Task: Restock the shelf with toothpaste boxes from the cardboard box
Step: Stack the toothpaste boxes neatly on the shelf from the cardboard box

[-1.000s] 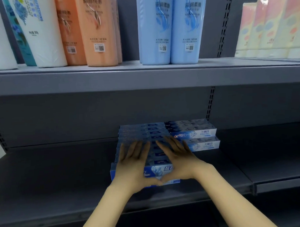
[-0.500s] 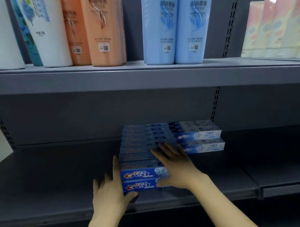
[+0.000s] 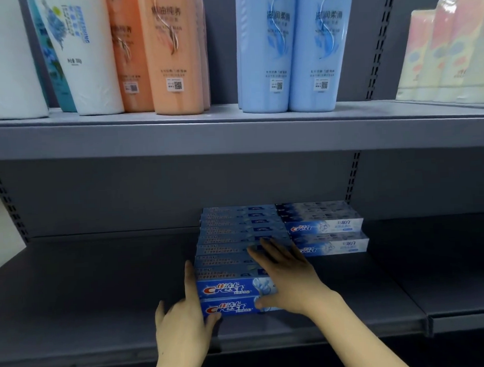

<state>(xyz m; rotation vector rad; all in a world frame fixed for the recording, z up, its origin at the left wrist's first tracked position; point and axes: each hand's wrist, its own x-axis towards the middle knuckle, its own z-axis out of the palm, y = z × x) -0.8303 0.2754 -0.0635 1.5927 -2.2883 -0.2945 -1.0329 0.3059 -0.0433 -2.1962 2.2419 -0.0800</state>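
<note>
The left hand [image 3: 182, 322] presses flat-fingered against the toothpaste boxes' [image 3: 228, 289] end, while the right hand [image 3: 286, 275] lies open atop them.

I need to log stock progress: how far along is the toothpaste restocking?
Done: two layers of toothpaste boxes already fill a block on the lower shelf, with two more stacks behind at right. In hand: the left hand presses the block's left end and the right hand rests flat on top, squaring it. Left: unclear; the cardboard box is out of view.
</note>
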